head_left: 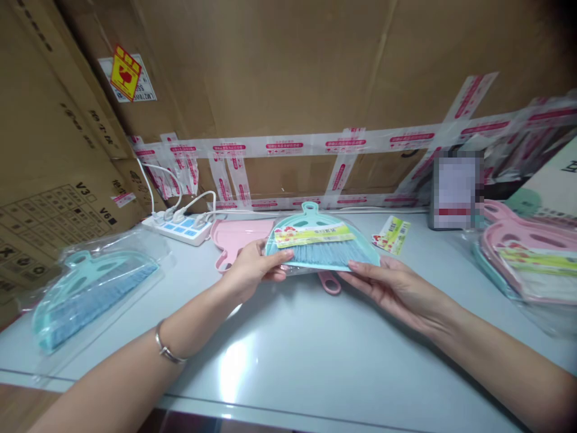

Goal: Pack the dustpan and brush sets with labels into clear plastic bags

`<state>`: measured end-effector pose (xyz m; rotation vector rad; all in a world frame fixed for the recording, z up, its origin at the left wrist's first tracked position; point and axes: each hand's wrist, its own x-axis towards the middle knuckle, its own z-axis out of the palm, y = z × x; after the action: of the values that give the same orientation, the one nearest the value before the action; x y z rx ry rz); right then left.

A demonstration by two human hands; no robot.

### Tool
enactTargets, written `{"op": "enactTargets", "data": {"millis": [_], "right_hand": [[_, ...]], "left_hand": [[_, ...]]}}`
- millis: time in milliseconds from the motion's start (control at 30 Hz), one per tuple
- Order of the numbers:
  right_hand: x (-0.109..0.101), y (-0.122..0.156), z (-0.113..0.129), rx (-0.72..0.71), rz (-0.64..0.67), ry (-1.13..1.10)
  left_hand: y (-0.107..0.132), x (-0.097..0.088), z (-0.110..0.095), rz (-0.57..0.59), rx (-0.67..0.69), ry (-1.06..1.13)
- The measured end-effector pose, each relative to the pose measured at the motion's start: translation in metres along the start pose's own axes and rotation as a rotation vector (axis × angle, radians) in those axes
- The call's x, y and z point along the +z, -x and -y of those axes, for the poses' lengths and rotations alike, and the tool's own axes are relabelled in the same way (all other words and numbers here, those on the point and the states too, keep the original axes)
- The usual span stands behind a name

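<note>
Between my hands, raised over the table, is a teal dustpan and brush set (pixel 322 252) with pale blue bristles. A yellow-green label (pixel 315 235) lies across it, and clear plastic shows at its lower edge. My left hand (pixel 255 266) grips its left end, thumb on top. At the lower right edge my right hand (pixel 383 279) pinches it between thumb and fingers. Behind the set, partly covered, lies a pink dustpan (pixel 241 234). A pink handle end (pixel 330 282) sticks out below the set; the rest of it is hidden.
A bagged teal dustpan set (pixel 97 294) lies at left. Stacked pink and teal sets (pixel 536 252) lie at right. Along the back are a power strip (pixel 178 227) with plugs, a loose label card (pixel 392 234), an upright phone-like device (pixel 454 189) and a large taped carton (pixel 279 72).
</note>
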<state>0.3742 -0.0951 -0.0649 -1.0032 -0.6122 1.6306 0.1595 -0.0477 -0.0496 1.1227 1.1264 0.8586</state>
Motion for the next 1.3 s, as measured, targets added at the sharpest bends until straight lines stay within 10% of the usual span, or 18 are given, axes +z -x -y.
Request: {"op": "enactTargets", "data": {"millis": [433, 733, 1000, 1100, 1300], "right_hand": [[0.002, -0.003, -0.007, -0.100, -0.239, 0.121], [-0.004, -0.003, -0.005, -0.185, -0.255, 0.089], [-0.002, 0.002, -0.005, -0.139, -0.049, 0.363], [-0.005, 0.004, -0.005, -0.385, -0.099, 0.518], [0.001, 0.019, -0.003, -1.534, -0.141, 1.160]], "left_hand": [[0.005, 0.002, 0.000, 0.042, -0.002, -0.144], [0.011, -0.014, -0.005, 0.364, 0.547, -0.453], [0.004, -0.013, 0.001, 0.023, 0.786, -0.517], [0.006, -0.013, 0.002, -0.021, 0.809, -0.463], [0.012, -0.007, 0.004, -0.020, 0.775, -0.451]]}}
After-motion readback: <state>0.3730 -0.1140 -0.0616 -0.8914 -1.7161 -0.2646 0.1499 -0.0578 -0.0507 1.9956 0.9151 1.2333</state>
